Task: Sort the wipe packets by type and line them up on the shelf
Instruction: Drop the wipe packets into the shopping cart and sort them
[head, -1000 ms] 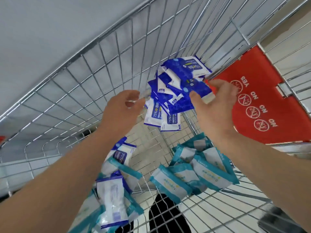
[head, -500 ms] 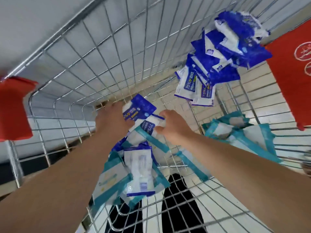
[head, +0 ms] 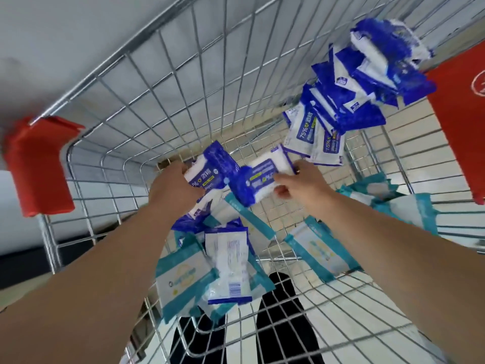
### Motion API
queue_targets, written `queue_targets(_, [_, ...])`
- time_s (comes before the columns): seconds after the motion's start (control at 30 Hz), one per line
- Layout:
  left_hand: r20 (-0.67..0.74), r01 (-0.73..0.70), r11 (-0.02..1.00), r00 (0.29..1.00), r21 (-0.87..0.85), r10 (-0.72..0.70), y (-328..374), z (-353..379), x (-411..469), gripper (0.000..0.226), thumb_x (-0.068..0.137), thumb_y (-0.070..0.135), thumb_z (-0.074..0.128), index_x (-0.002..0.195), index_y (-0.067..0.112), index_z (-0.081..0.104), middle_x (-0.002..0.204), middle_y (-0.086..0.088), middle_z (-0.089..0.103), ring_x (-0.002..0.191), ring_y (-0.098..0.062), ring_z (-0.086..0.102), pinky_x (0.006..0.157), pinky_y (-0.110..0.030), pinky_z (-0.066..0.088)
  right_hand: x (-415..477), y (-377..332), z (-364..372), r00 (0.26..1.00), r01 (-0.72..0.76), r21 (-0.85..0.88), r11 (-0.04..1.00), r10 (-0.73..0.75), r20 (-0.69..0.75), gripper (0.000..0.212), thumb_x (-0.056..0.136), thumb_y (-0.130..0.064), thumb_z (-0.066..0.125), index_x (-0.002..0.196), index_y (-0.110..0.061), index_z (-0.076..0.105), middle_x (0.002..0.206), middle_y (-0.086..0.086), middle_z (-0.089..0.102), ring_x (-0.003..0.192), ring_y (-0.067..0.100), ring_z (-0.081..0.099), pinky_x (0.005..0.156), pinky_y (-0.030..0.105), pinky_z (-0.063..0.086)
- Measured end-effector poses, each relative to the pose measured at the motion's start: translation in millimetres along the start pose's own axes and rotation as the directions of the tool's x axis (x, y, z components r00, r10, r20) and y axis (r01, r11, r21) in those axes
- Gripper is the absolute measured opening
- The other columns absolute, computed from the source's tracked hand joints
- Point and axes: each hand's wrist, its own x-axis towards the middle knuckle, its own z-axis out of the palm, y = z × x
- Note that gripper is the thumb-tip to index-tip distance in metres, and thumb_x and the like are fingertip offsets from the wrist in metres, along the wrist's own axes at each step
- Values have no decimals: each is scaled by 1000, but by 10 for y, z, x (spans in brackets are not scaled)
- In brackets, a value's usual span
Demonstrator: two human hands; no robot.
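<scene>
Blue packet [head: 212, 166] is gripped in my left hand [head: 170, 190], fingers curled round its near edge. A second blue packet [head: 262, 179] is pinched in my right hand [head: 301, 185], thumb under and fingers over its far end. Both are held just above the middle of the cart [head: 162, 82] floor, and whether their corners touch I cannot tell. Handling, my judgement: these are light, soft film pouches with a damp, squashy fill, glossy and probably slippery. The sealed end fins are thin and would fold, so the better hold is across the flat body, thumb and fingers on opposite faces, with no hard squeeze near the label flap. The blue stack [head: 351, 85] leans in the far right corner of the cart, packets overlapping, some reading "75%". Teal packets [head: 181, 279] lie at the near end of the cart, left and right. One white packet [head: 228, 266] sits barcode side up on the left group. A red corner cap [head: 36, 166] sits on the cart's left rim and a red flap [head: 462, 122] on its right side. No shelf is in view. Sorting looks partway done; the lining-up I cannot assess.
</scene>
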Motion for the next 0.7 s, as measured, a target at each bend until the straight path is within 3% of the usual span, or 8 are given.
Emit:
queue_targets(0.1, [-58,-131,987,990,-96,126,125,-80,-23,42,75,20,79,108,16,53,103,-1,62,86,-22,56,75,-31,43,62,-178,-192,995,49,158,986,-34,-92,7,88,-5,64,94,-3,61,77,10,65,56,10,63,58,22,57])
queue_targets(0.17, [-78,-182,961,982,-210,169,256,-153,-29,42,74,17,80,104,19,50,97,4,61,82,-19,57,70,-29,45,160,-297,-250,995,60,283,957,-34,-96,9,88,1,62,94,-4,58,84,11,65,69,13,64,70,24,59])
queue_targets(0.27, [-32,-153,922,988,-357,151,450,-240,-38,43,74,17,81,105,22,51,90,10,61,76,-8,61,61,-24,47,294,-389,-248,994,9,463,886,43,-102,20,85,0,60,78,-15,50,74,7,54,67,11,52,102,50,42])
queue_targets(0.37, [84,-88,894,987,-440,138,575,-227,-44,38,76,18,80,106,22,56,91,9,67,77,-8,66,59,-24,49,163,-397,-230,993,38,322,946,0,-116,18,80,-19,69,93,-13,59,95,15,67,78,17,63,93,41,53])
queue_targets(0.43, [155,-64,892,977,-448,148,646,-173,-31,34,77,17,78,106,20,61,92,4,71,79,-13,70,65,-28,54,3,-409,-199,995,-11,301,953,-20,99,35,82,-39,69,108,-18,59,112,16,66,100,21,67,93,41,50])
queue_targets(0.5, [218,-68,902,960,-427,176,732,-109,-1,35,78,13,77,109,20,62,97,1,72,84,-17,70,74,-33,56,-81,-408,-194,943,-53,282,958,-45,330,39,80,-51,66,109,-26,61,111,7,70,107,21,65,93,44,48])
queue_targets(0.63, [337,-138,942,910,-307,243,845,13,60,41,83,9,70,120,20,56,107,-1,69,94,-18,67,83,-37,54,-25,-355,-236,959,-59,291,955,-28,283,8,84,-26,71,86,-23,64,89,-1,69,91,19,64,84,41,57])
queue_targets(0.7, [359,-148,941,897,-306,258,831,93,69,44,84,12,70,123,21,53,112,1,67,94,-13,65,79,-29,51,15,-309,-269,960,-60,343,937,-39,277,8,86,-13,68,90,-18,65,92,2,69,88,17,66,80,37,59])
